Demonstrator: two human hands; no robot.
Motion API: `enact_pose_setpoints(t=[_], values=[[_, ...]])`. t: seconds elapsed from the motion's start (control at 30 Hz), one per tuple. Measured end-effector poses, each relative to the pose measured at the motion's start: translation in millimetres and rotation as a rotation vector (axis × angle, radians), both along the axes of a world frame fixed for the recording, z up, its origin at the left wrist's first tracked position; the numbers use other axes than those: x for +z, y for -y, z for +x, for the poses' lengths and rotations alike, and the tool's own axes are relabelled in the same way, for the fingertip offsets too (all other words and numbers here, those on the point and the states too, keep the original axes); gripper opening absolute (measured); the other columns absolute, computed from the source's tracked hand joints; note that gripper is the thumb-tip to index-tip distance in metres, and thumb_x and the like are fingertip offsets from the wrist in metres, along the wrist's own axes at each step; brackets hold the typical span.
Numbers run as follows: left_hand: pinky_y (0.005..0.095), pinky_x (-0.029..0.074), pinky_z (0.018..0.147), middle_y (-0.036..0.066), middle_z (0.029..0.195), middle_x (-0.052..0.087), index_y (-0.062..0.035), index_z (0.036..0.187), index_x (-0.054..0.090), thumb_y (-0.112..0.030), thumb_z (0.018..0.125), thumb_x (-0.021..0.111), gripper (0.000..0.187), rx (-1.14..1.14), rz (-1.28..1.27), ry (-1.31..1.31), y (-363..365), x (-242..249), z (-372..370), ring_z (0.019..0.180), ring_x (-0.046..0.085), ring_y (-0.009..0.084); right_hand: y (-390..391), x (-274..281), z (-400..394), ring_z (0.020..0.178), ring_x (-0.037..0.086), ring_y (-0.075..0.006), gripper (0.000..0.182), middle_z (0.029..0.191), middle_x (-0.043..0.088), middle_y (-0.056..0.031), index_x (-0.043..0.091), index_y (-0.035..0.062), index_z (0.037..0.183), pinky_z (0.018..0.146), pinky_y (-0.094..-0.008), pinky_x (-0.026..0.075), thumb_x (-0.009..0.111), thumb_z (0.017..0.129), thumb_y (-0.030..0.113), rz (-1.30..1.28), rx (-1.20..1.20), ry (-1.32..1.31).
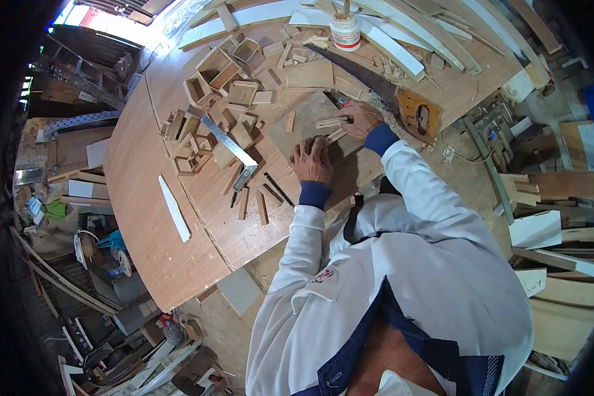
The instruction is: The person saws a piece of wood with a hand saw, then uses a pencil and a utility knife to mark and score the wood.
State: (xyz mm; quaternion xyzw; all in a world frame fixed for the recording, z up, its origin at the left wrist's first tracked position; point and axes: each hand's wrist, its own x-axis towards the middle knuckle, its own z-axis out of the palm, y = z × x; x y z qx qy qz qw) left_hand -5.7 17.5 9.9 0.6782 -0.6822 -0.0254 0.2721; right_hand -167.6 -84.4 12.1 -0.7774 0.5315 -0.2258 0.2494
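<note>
Surroundings: cluttered workshop, stacked timber (567, 313) at right. Surface: wooden table (138, 231), bearing 1 handsaw (360, 74), 1 flat board (287, 132), 1 metal square (230, 142) and various small wood pieces. Left hand (312, 160): resting on the board, fingers bent; whether it grips anything cannot be determined. Right hand (363, 121): fingers closed on a slim wooden strip (329, 123), over the board. Judged step: fitting or checking small parts. Next move appears to call for steady alignment by 2 hands.
</note>
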Motion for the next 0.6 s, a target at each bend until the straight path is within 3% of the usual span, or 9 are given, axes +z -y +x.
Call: enact_pose_setpoints(t=[0.33, 0.43, 0.6], values=[[0.0453, 0.037, 0.083, 0.005, 0.100, 0.058, -0.0189, 0.101, 0.064, -0.019, 0.080, 0.058, 0.022, 0.003, -0.065, -0.030, 1, -3, -1, 0.096, 0.050, 0.0293, -4, 6, 15, 0.089, 0.061, -0.0314, 0.022, 0.096, 0.063, -0.0125, 0.069, 0.0145, 0.092, 0.081, -0.0392, 0.049, 0.064, 0.073, 0.025, 0.023, 0.014, -0.020], [0.0439, 0.038, 0.082, 0.005, 0.100, 0.058, -0.0189, 0.102, 0.064, -0.020, 0.080, 0.060, 0.023, 0.009, -0.071, -0.019, 1, -3, 1, 0.096, 0.050, 0.0295, -3, -6, 17, 0.086, 0.061, -0.0316, 0.022, 0.092, 0.064, -0.0126, 0.069, 0.0152, 0.091, 0.078, -0.0401, 0.049, 0.062, 0.073, 0.025, -0.083, 0.038, 0.011], [0.0431, 0.039, 0.081, 0.005, 0.101, 0.058, -0.0196, 0.103, 0.064, -0.020, 0.079, 0.061, 0.024, 0.019, -0.046, 0.002, 2, -4, 1, 0.096, 0.050, 0.0296, 0, 3, 11, 0.090, 0.061, -0.0313, 0.023, 0.097, 0.063, -0.0136, 0.069, 0.0167, 0.094, 0.080, -0.0396, 0.049, 0.060, 0.075, 0.027, 0.031, 0.046, -0.002]])
